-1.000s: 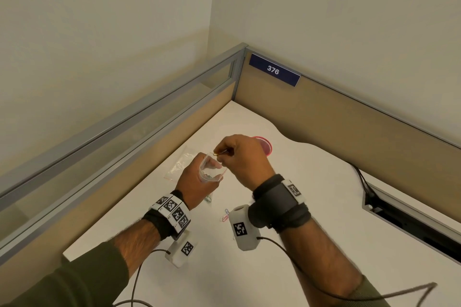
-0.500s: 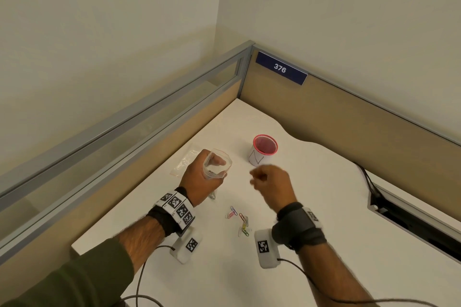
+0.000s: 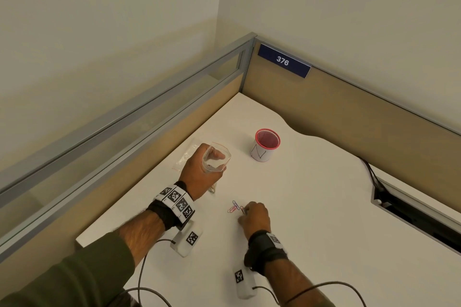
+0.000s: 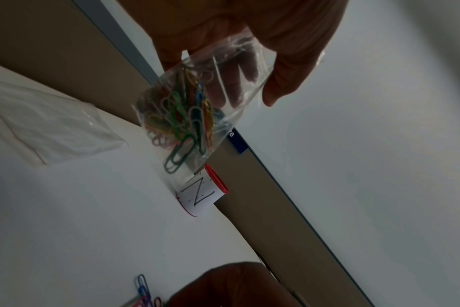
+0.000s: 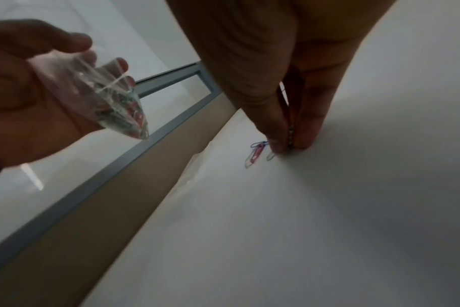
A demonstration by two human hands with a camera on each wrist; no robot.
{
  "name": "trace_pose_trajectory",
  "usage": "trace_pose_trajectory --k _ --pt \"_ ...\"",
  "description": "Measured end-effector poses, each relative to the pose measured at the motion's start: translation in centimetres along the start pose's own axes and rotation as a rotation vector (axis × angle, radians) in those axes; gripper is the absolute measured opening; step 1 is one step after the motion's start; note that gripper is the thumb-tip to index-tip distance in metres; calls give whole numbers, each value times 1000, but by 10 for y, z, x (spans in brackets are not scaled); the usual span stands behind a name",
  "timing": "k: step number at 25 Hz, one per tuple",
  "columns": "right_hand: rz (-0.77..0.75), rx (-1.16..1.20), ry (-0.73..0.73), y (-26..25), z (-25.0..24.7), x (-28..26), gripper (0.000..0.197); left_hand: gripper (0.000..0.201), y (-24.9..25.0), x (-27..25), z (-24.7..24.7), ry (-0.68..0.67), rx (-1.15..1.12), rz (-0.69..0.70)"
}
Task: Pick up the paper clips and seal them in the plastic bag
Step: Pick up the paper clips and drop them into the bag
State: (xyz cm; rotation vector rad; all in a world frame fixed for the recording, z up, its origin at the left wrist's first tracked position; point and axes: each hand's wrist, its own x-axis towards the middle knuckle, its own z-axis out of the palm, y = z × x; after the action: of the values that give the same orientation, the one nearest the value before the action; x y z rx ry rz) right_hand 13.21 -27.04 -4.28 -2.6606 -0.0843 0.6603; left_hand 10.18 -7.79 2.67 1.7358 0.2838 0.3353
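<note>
My left hand [image 3: 199, 174] grips a clear plastic bag [image 3: 215, 159] above the white desk, mouth held wide and facing up. Seen from the left wrist, the bag [image 4: 197, 103] holds several coloured paper clips [image 4: 181, 116]. Down on the desk, my right hand [image 3: 252, 217] pinches paper clips [image 5: 290, 135] between thumb and fingers. A few loose clips, blue and pink [image 3: 234, 207], lie just left of those fingertips, and they show in the right wrist view [image 5: 256, 152] as well. The bag [image 5: 113, 103] hangs up to the left there.
A red-rimmed cup with a white label [image 3: 265, 144] stands behind the hands near the partition. Another flat plastic bag [image 3: 185, 156] lies left of my left hand. A cable slot [image 3: 409, 209] opens in the desk at right. Partition walls close off the left and back.
My right hand left the bag's mouth, swung down to the right and landed on the loose clips on the desk. My left hand kept the bag held up.
</note>
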Motion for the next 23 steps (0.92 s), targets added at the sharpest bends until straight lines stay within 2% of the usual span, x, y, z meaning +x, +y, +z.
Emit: trace_pose_trajectory --k 3,5,7,10,12,14,17,20,23 --pt "-82 191 56 -5 -5 12 19 32 2 1 -2 1 -6 -4" --pt "-152 188 97 -4 -14 19 20 31 3 3 -5 16 3 -6" --pt "-290 33 39 -6 -19 24 27 31 4 4 -6 25 20 -10" --pt "-522 -233 -152 -13 -12 24 42 31 4 3 -5 33 29 -14" --pt "-626 -343 -158 -12 -4 24 35 29 4 3 -4 36 26 -16" --pt "-650 -377 -106 -4 -4 25 23 28 3 4 -4 32 18 -13" --pt "-583 -307 -60 12 -15 28 24 28 3 5 -5 23 17 -18" --pt "-511 -191 -36 27 -36 30 35 28 2 4 -5 25 16 -18" --pt "-536 -350 -176 32 -40 24 55 28 1 3 -1 24 13 -17"
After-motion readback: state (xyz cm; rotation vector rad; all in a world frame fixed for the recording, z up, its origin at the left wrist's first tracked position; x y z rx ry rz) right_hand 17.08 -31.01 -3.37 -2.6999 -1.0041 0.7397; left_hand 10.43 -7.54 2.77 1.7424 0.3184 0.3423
